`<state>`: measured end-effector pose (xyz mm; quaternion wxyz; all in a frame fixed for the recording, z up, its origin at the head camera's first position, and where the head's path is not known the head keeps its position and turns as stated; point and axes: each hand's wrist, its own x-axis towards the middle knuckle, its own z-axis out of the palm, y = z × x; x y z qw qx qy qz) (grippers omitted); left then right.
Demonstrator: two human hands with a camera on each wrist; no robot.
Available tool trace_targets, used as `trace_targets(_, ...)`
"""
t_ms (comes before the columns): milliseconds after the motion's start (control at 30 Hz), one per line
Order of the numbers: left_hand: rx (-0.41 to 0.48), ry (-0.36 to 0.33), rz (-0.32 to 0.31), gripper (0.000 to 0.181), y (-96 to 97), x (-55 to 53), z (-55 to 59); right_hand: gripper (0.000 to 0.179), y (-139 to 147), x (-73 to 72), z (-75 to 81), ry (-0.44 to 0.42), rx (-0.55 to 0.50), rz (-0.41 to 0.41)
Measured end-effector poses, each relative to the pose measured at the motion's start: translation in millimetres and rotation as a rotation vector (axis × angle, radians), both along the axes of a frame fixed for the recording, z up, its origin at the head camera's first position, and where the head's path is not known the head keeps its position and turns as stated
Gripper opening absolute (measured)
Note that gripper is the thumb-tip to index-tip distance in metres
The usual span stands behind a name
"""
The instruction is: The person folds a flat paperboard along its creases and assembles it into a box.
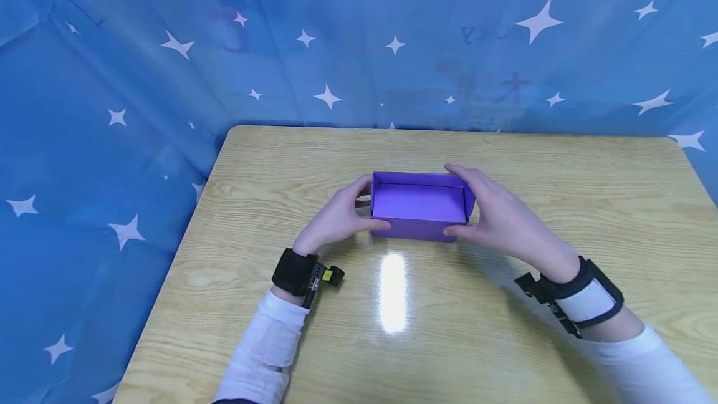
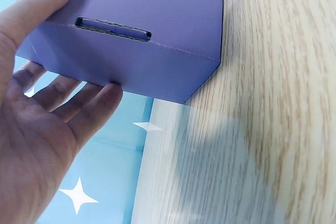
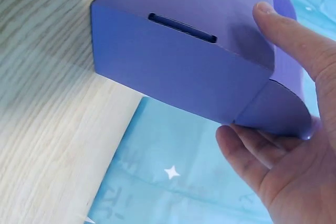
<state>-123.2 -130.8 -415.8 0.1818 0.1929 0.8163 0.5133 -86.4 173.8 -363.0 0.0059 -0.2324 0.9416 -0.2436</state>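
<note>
An open-topped purple cardboard box sits on the wooden table, its bare inside facing up. At its left end my left hand grips it, thumb on the near wall and fingers around the far side. My right hand holds the opposite end, thumb in front, fingers behind. A narrow slot cuts an edge of the box in the left wrist view. The right wrist view shows a similar slot and a round-cornered flap standing out beside my right fingers.
The light wooden table stretches around the box, with a bright glare spot in front of it. Behind and to the left hangs a blue cloth with white stars. Each wrist wears a black strap with a small camera.
</note>
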Motion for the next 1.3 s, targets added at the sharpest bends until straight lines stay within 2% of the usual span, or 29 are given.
trace_targets(100,0.006,0.015,0.009,0.089,0.9,0.6,0.3,0.1,0,-0.6,-0.4,-0.008,-0.003,-0.007)
trace_targets(300,0.067,0.096,0.051,0.089,2.1,2.8,3.9,0.095,1,-1.6,-1.0,-0.023,-0.017,-0.01)
trace_targets(567,0.086,0.118,0.043,0.077,2.4,3.1,6.3,0.084,3,-1.2,-5.0,0.02,-0.036,0.01)
trace_targets(733,0.077,0.154,0.041,0.071,3.5,4.2,8.0,0.078,5,1.0,-10.1,0.081,-0.05,0.032)
trace_targets(833,0.039,0.194,0.04,0.071,5.1,6.4,12.3,0.077,5,2.4,-13.7,0.14,-0.055,0.045)
trace_targets(1033,-0.071,0.343,0.02,0.073,6.5,11.4,24.3,0.079,5,2.4,-15.1,0.185,-0.054,0.07)
trace_targets(1167,-0.133,0.423,-0.034,0.072,6.6,11.8,31.6,0.08,8,2.2,-12.3,0.163,-0.024,0.084)
trace_targets(1300,-0.185,0.47,-0.101,0.07,3.3,10.9,36.0,0.079,8,1.6,-11.5,0.161,-0.002,0.103)
